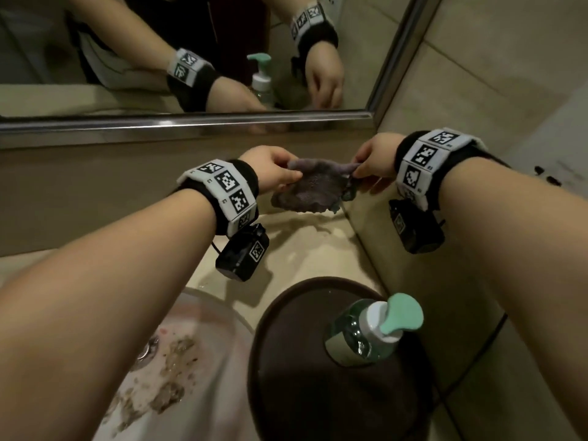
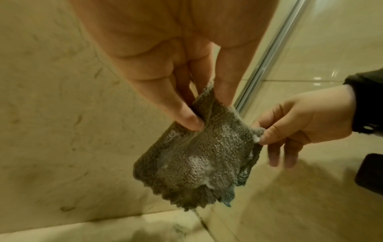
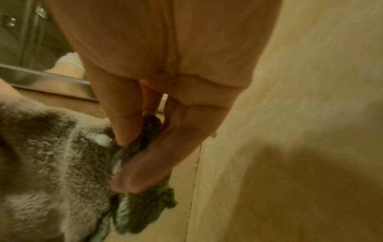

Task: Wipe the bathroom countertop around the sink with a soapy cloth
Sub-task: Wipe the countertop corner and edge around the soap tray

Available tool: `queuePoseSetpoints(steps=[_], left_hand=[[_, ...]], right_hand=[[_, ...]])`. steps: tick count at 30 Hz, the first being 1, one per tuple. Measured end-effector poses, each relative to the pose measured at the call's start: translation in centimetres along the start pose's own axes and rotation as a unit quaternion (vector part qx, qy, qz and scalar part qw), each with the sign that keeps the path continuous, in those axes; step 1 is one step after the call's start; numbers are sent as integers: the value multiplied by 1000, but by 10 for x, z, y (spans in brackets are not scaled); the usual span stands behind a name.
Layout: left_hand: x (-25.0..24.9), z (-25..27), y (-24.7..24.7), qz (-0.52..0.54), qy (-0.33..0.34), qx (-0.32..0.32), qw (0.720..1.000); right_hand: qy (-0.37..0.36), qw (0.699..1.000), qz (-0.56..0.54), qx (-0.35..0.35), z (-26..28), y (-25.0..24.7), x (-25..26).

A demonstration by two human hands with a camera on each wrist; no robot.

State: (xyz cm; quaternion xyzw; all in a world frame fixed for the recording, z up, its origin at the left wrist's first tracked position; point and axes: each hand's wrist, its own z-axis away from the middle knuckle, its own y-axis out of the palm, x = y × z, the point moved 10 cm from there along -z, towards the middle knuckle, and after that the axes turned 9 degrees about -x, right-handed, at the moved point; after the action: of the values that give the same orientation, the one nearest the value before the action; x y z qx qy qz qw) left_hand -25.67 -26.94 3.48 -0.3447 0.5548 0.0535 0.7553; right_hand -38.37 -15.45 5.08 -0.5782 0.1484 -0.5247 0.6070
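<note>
I have the cloth (image 1: 313, 186) stretched in the air between both hands, above the back right corner of the bench (image 1: 321, 249), under the mirror (image 1: 191, 58). My left hand (image 1: 270, 168) pinches one top corner with thumb and fingers; my right hand (image 1: 375, 160) pinches the opposite corner the same way. White suds show on the cloth face in the left wrist view, so it looks soaped already. No wiping yet, the cloth hangs clear of the bench.

Step in hand, as I judge it: spreading or refolding the cloth before laying it down. To do it well I'd keep the sudsy face down, fold it into a flat pad, then press with a flat palm, not a pinch. The loose lower edge droops and could drag unevenly.

Room and edges: tight corner. The side wall (image 1: 477, 90) is just right of my right hand, and the back wall below the mirror frame is near behind. The sink (image 1: 203, 345) rim is near on the left, with grime in the basin. A dark round tray (image 1: 286, 313) with a soap pump bottle (image 1: 372, 329) on it takes up the near right bench. Open strip for wiping is the pale patch between the tray, the sink and the back wall. I'd probably need to shift the tray to reach under it.
</note>
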Motion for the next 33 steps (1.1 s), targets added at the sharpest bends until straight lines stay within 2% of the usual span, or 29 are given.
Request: queuePoseSetpoints(steps=[4, 7, 9, 12, 13, 15, 19, 21, 24, 27, 33], left_hand=[[8, -15, 15, -30, -1, -2, 1000], [9, -22, 21, -62, 17, -12, 998], [12, -24, 30, -98, 36, -2, 995], [33, -18, 57, -189, 33, 86, 978], [44, -15, 65, -215, 24, 116, 969], [64, -11, 73, -258, 13, 146, 955], [82, -19, 69, -360, 19, 108, 927], [93, -19, 77, -425, 19, 121, 897], [129, -13, 87, -483, -37, 147, 863], [153, -13, 90, -493, -64, 143, 856], [155, -12, 91, -493, -53, 162, 853]], right_hand=[[37, 998, -39, -10, -21, 13, -20], [-39, 991, 81, -94, -34, 4, -14], [-58, 986, 120, -103, -35, 10, -13], [-59, 973, 224, -3, -34, 56, -33], [-55, 959, 276, 39, -33, 73, -44], [-43, 951, 299, 71, -31, 93, -59], [-93, 945, 308, 54, -30, 106, -47], [-138, 942, 297, 80, -24, 122, -38], [-178, 912, 349, 124, -15, 148, -38], [-180, 900, 370, 144, -13, 166, -42], [-149, 915, 345, 145, -24, 177, -55]])
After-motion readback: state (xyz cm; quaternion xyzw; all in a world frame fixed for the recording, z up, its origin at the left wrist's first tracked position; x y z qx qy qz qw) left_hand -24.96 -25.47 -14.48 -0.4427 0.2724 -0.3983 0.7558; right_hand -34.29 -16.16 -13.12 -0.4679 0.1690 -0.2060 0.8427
